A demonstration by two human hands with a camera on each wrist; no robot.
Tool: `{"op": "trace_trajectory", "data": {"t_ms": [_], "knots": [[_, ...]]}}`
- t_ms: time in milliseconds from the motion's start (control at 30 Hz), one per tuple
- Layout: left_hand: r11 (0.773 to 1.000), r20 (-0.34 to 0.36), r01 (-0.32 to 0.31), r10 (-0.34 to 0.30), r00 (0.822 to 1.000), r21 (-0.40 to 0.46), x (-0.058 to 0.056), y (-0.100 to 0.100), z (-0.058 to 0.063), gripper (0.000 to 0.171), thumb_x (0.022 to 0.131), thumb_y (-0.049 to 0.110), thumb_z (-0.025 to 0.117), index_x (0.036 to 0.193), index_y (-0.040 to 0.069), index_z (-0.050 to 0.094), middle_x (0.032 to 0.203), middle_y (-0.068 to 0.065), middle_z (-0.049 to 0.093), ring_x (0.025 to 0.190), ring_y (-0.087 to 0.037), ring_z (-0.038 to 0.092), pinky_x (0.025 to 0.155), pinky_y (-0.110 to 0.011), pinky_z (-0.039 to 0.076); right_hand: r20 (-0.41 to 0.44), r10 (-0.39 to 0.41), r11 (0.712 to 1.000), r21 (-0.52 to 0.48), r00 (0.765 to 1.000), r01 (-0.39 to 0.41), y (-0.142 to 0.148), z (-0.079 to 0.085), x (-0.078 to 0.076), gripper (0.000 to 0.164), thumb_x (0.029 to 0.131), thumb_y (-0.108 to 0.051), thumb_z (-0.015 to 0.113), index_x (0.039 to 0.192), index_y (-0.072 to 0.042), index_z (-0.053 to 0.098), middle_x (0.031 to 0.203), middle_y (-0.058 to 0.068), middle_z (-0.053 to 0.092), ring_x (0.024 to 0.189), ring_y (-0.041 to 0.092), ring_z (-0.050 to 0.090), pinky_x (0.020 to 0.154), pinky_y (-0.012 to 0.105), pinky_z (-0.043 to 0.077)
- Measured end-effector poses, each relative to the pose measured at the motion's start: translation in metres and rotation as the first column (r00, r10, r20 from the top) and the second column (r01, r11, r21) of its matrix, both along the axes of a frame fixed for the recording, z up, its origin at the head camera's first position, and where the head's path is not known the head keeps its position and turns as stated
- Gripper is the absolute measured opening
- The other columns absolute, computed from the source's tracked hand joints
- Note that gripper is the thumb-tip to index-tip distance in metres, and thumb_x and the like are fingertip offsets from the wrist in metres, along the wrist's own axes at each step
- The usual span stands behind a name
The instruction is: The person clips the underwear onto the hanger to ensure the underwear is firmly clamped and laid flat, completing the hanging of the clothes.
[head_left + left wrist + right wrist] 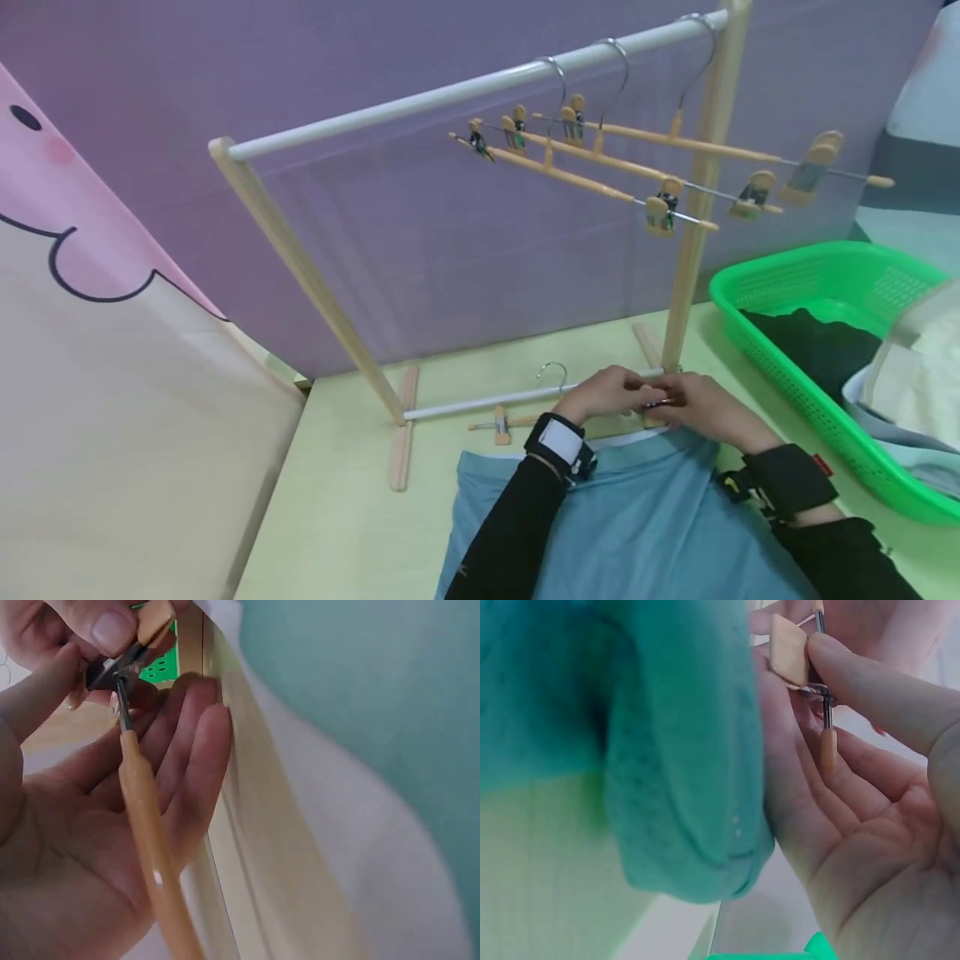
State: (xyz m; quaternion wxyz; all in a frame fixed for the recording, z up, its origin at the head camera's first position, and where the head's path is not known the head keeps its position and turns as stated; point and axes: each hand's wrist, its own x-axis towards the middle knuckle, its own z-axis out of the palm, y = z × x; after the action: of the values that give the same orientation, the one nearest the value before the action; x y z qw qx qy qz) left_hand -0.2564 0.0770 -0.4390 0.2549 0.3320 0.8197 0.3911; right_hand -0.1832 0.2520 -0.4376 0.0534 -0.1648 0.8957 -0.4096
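Lower-frame table (337, 508), purple backdrop (450, 233) above, right hand (701, 408) pinching clip (789, 652), clear only in wrist views, left hand's (602, 393) grip I can't tell.

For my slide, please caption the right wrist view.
Right hand pinches a hanger clip beside teal cloth, left hand behind.

Straight ahead at twelve o'clock we face a purple backdrop (450, 267), its surface faintly creased and catching a soft sheen. Toward nine o'clock we see a pink cartoon shape (90, 200) with a scalloped black outline, a dark oval (26, 117) and a rosy spot (58, 150); below it, at eight o'clock, hangs a cream expanse (135, 433). At six o'clock we look down on a pale yellow-green tabletop (337, 500). Near two o'clock, we make out a whitish area (930, 92) above a grey-blue band (918, 171).
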Motion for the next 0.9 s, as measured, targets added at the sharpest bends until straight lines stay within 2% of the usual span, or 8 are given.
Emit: {"op": "trace_trajectory", "data": {"t_ms": [133, 267, 333, 467, 533, 633, 733, 900], "knots": [[0.999, 0.032, 0.04, -0.039, 0.999, -0.009, -0.001, 0.0, -0.002, 0.039, 0.103, 0.038, 0.053, 0.108, 0.005, 0.073, 0.09, 0.001, 0.071, 0.077, -0.008, 0.064, 0.068, -0.021, 0.052, -0.001, -0.005, 1.0, 0.028, 1.0, 0.005, 0.0, 0.002, -0.001, 0.036, 0.095, -0.011, 0.065, 0.125, 0.009, 0.059, 0.096, 0.01, 0.073, 0.067, 0.012, 0.063, 0.059, 0.028, 0.051], [0.998, 0.032, 0.042, -0.041, 0.999, -0.049, 0.002, 0.002, -0.003, 0.041, 0.104, 0.041, 0.05, 0.094, 0.007, 0.071, 0.077, -0.002, 0.063, 0.062, -0.012, 0.052, 0.057, -0.022, 0.043, -0.017, -0.008, 0.999, 0.051, 1.0, 0.009, 0.001, 0.001, 0.0, 0.031, 0.095, -0.008, 0.064, 0.122, 0.007, 0.062, 0.098, 0.011, 0.073, 0.073, 0.013, 0.064, 0.061, 0.027, 0.051], [0.998, 0.04, 0.038, -0.036, 0.999, -0.054, 0.003, 0.003, -0.004, 0.041, 0.104, 0.042, 0.049, 0.093, 0.008, 0.07, 0.075, -0.003, 0.062, 0.059, -0.014, 0.048, 0.055, -0.023, 0.04, -0.029, -0.012, 0.998, 0.065, 0.999, 0.014, 0.002, 0.001, 0.001, 0.028, 0.095, -0.009, 0.065, 0.119, 0.004, 0.064, 0.099, 0.01, 0.073, 0.078, 0.015, 0.065, 0.063, 0.027, 0.051], [0.998, 0.039, 0.009, -0.007, 0.999, -0.057, 0.004, 0.005, -0.006, 0.044, 0.103, 0.044, 0.05, 0.094, 0.008, 0.073, 0.08, 0.0, 0.067, 0.068, -0.011, 0.057, 0.06, -0.022, 0.044, -0.057, -0.042, 0.991, 0.122, 0.998, 0.049, 0.004, 0.001, 0.003, 0.026, 0.093, -0.012, 0.068, 0.114, 0.002, 0.066, 0.099, 0.011, 0.071, 0.086, 0.024, 0.068, 0.069, 0.034, 0.054], [0.998, 0.037, -0.016, 0.018, 0.999, -0.057, 0.004, 0.006, -0.007, 0.044, 0.102, 0.046, 0.051, 0.094, 0.008, 0.074, 0.082, 0.002, 0.069, 0.074, -0.009, 0.061, 0.062, -0.022, 0.046, -0.069, -0.055, 0.983, 0.172, 0.996, 0.066, 0.006, 0.004, 0.004, 0.025, 0.091, -0.014, 0.07, 0.11, 0.002, 0.067, 0.095, 0.01, 0.07, 0.084, 0.026, 0.066, 0.068, 0.037, 0.053], [0.998, 0.054, -0.049, 0.051, 0.997, -0.041, 0.003, 0.005, -0.007, 0.044, 0.101, 0.046, 0.053, 0.103, 0.008, 0.075, 0.081, 0.0, 0.071, 0.076, -0.009, 0.063, 0.065, -0.022, 0.049, -0.104, -0.052, 0.959, 0.272, 0.993, 0.079, 0.011, 0.008, 0.006, 0.025, 0.086, -0.015, 0.075, 0.101, 0.004, 0.069, 0.089, 0.01, 0.068, 0.08, 0.026, 0.063, 0.067, 0.04, 0.051], [0.998, 0.097, -0.065, 0.066, 0.993, -0.009, 0.002, 0.004, -0.006, 0.044, 0.1, 0.046, 0.055, 0.116, 0.009, 0.073, 0.084, -0.001, 0.073, 0.078, -0.008, 0.065, 0.068, -0.022, 0.051, -0.102, -0.037, 0.941, 0.333, 0.994, 0.069, 0.016, 0.013, 0.008, 0.026, 0.081, -0.016, 0.08, 0.089, 0.004, 0.066, 0.082, 0.008, 0.064, 0.075, 0.024, 0.059, 0.067, 0.039, 0.049], [0.996, 0.166, -0.085, 0.079, 0.983, 0.026, 0.001, 0.002, -0.005, 0.043, 0.099, 0.045, 0.057, 0.124, 0.012, 0.07, 0.089, -0.002, 0.076, 0.08, -0.007, 0.067, 0.07, -0.023, 0.052, -0.013, -0.067, 0.934, 0.351, 0.998, 0.067, 0.019, 0.018, 0.01, 0.035, 0.079, -0.02, 0.082, 0.088, 0.005, 0.059, 0.083, 0.011, 0.061, 0.074, 0.023, 0.056, 0.065, 0.037, 0.046]]}}
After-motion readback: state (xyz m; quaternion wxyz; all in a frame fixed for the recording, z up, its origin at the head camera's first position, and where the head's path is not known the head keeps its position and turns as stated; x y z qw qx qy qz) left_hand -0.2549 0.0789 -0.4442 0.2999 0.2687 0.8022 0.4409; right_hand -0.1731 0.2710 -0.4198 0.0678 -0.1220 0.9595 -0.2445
